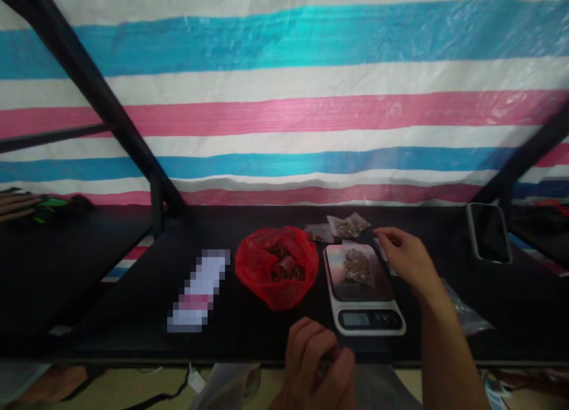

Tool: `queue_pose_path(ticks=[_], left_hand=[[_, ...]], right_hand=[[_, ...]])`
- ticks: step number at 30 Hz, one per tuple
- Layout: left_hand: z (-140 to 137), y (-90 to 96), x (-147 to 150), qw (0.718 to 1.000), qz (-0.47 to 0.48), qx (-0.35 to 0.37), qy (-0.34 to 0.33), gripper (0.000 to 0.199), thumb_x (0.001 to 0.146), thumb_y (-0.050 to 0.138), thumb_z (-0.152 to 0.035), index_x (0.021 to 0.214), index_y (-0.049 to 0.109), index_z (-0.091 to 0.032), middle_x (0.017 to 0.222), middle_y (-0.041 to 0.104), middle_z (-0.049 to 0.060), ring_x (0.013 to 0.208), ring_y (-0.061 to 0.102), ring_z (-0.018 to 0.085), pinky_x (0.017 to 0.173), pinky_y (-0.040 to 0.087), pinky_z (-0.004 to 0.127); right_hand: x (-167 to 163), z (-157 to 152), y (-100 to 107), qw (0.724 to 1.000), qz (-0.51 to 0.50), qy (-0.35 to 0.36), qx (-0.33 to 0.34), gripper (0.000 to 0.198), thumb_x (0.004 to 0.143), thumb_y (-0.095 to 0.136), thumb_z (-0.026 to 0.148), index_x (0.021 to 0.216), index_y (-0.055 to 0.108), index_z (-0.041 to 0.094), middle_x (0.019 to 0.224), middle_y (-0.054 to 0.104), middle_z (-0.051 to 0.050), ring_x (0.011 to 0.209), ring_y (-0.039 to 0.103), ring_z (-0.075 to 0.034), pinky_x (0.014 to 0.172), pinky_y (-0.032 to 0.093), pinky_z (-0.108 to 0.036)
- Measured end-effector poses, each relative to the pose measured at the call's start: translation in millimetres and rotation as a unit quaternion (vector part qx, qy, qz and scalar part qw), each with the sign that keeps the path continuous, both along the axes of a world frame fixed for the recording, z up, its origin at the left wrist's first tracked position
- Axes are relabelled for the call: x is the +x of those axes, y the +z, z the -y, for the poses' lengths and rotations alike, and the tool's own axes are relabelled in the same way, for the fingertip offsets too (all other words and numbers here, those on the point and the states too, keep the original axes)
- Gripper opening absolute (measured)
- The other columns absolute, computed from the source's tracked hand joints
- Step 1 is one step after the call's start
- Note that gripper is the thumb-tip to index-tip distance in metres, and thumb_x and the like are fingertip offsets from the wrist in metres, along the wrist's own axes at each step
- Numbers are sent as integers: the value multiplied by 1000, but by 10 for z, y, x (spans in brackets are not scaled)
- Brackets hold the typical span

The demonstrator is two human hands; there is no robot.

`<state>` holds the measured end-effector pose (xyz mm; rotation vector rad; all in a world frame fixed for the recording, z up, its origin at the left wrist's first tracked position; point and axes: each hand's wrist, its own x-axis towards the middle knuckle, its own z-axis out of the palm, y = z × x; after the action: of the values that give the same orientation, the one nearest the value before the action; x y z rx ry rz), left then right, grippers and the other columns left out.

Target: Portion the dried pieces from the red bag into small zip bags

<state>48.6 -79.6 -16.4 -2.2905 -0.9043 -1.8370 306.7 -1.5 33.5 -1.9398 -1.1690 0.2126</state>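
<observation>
A white kitchen scale with a metal plate and a lit display stands on the black table. On its plate lies a small clear bag of brown bits. My right hand is just past the scale's right edge, its fingers bent together over a pale plastic piece; what the fingertips pinch is hidden. My left hand is curled closed at the table's front edge, around something small and greyish. To the scale's left, an open red plastic bag holds more brown bits and a small clear cup.
Several filled small bags lie behind the scale. A clear plastic bag is beside my right forearm. A phone lies at the right, a blurred-out paper at the left. Black frame bars flank the table before a striped sheet.
</observation>
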Motion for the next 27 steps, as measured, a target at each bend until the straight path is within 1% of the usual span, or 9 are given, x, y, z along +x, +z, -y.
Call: queue_pose_path(ticks=[4, 6, 10, 13, 16, 19, 22, 25, 27], left_hand=[[-38, 4, -29, 1000, -3, 13, -17, 32, 80, 59, 6, 93, 66, -23, 80, 65, 2, 79, 66, 17, 82, 62, 33], [-73, 30, -53, 1000, 1, 7, -9, 31, 81, 60, 5, 92, 66, -23, 79, 65, 2, 78, 66, 17, 78, 62, 33], [-110, 81, -71, 1000, 10, -2, 9, 31, 83, 60, 6, 91, 64, -23, 78, 64, 1, 78, 65, 17, 75, 61, 32], [-117, 91, -64, 1000, -8, 3, -11, 29, 84, 61, 6, 91, 64, -22, 79, 63, 2, 78, 64, 16, 76, 61, 32], [-125, 76, -62, 1000, -13, 0, -9, 29, 84, 59, 6, 92, 63, -22, 78, 64, 2, 77, 65, 17, 74, 62, 32], [-148, 58, -85, 1000, -11, -2, 12, 30, 83, 60, 4, 91, 63, -25, 76, 64, 1, 75, 65, 18, 71, 61, 33], [-201, 64, -138, 1000, -11, 3, 26, 31, 81, 60, 3, 91, 63, -26, 76, 64, 1, 74, 65, 18, 72, 61, 34], [-271, 92, -199, 1000, -15, 20, 15, 32, 80, 59, 5, 92, 64, -23, 78, 64, 1, 76, 64, 17, 74, 60, 33], [-312, 105, -222, 1000, -14, 21, 2, 32, 80, 58, 7, 93, 64, -22, 81, 63, 1, 77, 63, 16, 75, 60, 31]], right_hand=[[-3, -21, -27, 999, 17, 35, -20, 37, 87, 55, 35, 103, 83, 19, 95, 84, -11, 84, 76, -27, 79, 55, -38], [-2, -23, -29, 998, 23, 53, -25, 36, 87, 54, 34, 103, 84, 19, 94, 84, -10, 82, 75, -26, 78, 55, -37], [-13, -19, -36, 996, 31, 76, -40, 36, 89, 56, 39, 101, 85, 19, 87, 82, -9, 78, 74, -26, 76, 55, -37], [-30, -19, -45, 994, 39, 84, -49, 38, 90, 56, 40, 102, 85, 18, 85, 81, -9, 77, 72, -26, 76, 55, -38], [-49, -26, -47, 993, 47, 93, -49, 38, 92, 55, 41, 103, 85, 19, 86, 80, -9, 79, 72, -26, 79, 55, -38], [-60, -40, -55, 992, 55, 105, -44, 36, 94, 56, 40, 101, 86, 21, 88, 79, -8, 84, 71, -26, 83, 55, -39], [-57, -54, -88, 990, 71, 115, -50, 33, 94, 58, 40, 100, 86, 22, 87, 78, -8, 86, 70, -26, 87, 54, -38], [-45, -61, -122, 985, 94, 128, -74, 30, 94, 60, 39, 101, 85, 23, 88, 75, -7, 86, 69, -25, 90, 52, -38], [-47, -60, -111, 983, 96, 137, -81, 27, 92, 61, 37, 95, 84, 24, 89, 74, -6, 87, 69, -25, 91, 51, -39]])
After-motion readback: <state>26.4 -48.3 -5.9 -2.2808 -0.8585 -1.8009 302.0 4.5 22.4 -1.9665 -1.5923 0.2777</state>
